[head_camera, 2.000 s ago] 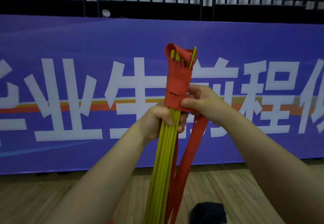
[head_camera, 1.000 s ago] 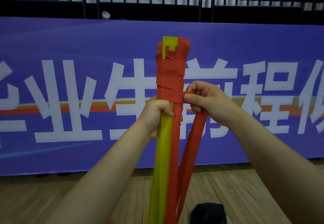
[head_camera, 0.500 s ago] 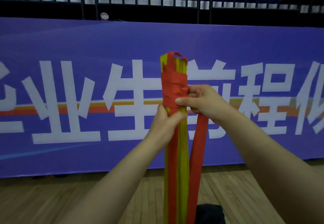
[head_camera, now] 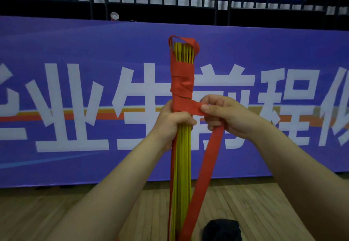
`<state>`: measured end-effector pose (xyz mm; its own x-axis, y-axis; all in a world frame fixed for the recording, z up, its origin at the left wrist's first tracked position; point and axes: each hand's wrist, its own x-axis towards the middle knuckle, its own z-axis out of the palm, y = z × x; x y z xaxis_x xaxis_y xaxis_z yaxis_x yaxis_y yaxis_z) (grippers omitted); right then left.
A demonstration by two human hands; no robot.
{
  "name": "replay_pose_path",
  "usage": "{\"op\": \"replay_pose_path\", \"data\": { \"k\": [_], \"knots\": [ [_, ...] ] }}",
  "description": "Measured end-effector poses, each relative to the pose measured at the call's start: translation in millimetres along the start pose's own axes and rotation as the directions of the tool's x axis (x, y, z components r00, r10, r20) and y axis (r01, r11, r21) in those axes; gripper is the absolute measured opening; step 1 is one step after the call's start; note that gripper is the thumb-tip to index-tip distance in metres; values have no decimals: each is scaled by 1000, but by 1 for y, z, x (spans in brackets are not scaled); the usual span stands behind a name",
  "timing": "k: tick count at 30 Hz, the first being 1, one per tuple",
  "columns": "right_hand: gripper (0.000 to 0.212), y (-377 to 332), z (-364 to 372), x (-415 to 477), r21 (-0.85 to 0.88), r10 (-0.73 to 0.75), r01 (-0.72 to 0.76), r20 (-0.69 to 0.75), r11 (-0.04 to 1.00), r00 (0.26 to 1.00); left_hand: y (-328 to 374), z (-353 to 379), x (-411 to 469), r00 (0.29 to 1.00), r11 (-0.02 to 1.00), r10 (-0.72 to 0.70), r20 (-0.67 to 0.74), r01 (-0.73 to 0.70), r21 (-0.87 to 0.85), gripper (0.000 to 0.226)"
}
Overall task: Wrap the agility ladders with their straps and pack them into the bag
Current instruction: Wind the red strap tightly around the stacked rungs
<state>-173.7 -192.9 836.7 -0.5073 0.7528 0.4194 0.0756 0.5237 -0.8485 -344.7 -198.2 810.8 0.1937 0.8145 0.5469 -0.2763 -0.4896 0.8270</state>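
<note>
Ladder bundle (head_camera: pixel 182 155) upright in front of the banner (head_camera: pixel 75 42). Left hand (head_camera: pixel 170 125) clenched round it just below the wraps. Right hand (head_camera: pixel 224 116) pinches the red strap (head_camera: pixel 206 165), drawn sideways. Judgement: pull taut, overlap each turn downward, left grip firm against twisting.

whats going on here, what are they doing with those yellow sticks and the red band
A person is binding an upright bundle of thin yellow ladder rungs with a flat red fabric strap. The left hand grips the bundle just below the wrapped part, while the right hand pinches the strap and draws it sideways. Several turns sit near the top; the loose tail hangs toward the wooden floor. A dark rounded object lies below; nothing is packed yet.
</note>
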Motion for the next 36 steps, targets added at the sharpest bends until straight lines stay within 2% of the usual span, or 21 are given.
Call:
{"op": "replay_pose_path", "data": {
  "k": [3,5,6,7,9,12,14,16,19,21,23,24,26,28,31,36],
  "knots": [
    [26,4,-1,1,-167,-94,80,-79,983,992,-2,-8,0,966,993,-22,257,51,-107,35],
    [38,6,2,3,-119,-129,124,-33,985,991,1,-6,-1,874,975,-56,483,151,-161,56],
    [37,7,3,5,-71,-144,143,-11,987,990,4,-4,0,812,956,-67,580,217,-195,62],
    [33,6,4,6,-31,-157,157,-1,987,988,7,-3,1,758,934,-77,648,282,-219,62],
    [31,1,2,8,-4,-156,156,-1,988,988,10,-1,4,694,899,-92,714,366,-239,57],
    [63,-8,-1,8,5,-113,113,-51,994,992,9,1,6,666,869,-79,742,410,-276,59],
    [54,-14,2,9,39,-58,64,-128,997,990,9,2,7,685,872,-60,726,390,-296,63],
    [47,-14,5,8,57,-42,52,-160,997,986,12,2,7,737,894,-38,675,326,-306,65],
    [15,-11,9,3,7,-118,122,-188,993,975,11,-1,9,830,932,-12,558,210,-294,66],
    [14,-9,9,-1,-63,-166,156,-228,986,959,7,-1,10,856,938,-14,516,191,-291,67],
    [10,-8,9,-1,-139,-215,186,-230,973,949,4,1,9,830,921,-37,556,244,-304,64],
    [14,-6,10,1,-143,-216,190,-197,971,956,3,2,9,797,906,-47,602,288,-311,60],
    [25,-5,12,2,-83,-174,165,-119,983,978,4,5,9,721,880,-61,691,365,-304,55],
    [28,-3,7,2,-81,-121,114,-83,990,989,5,5,12,682,874,-93,725,405,-269,62],
    [14,-2,-2,2,-155,-103,97,-33,983,994,4,1,16,673,883,-158,722,424,-202,59],
    [21,-5,12,0,-63,-146,139,-108,988,983,6,-17,16,728,921,-246,640,381,-79,64]
  ]
}}
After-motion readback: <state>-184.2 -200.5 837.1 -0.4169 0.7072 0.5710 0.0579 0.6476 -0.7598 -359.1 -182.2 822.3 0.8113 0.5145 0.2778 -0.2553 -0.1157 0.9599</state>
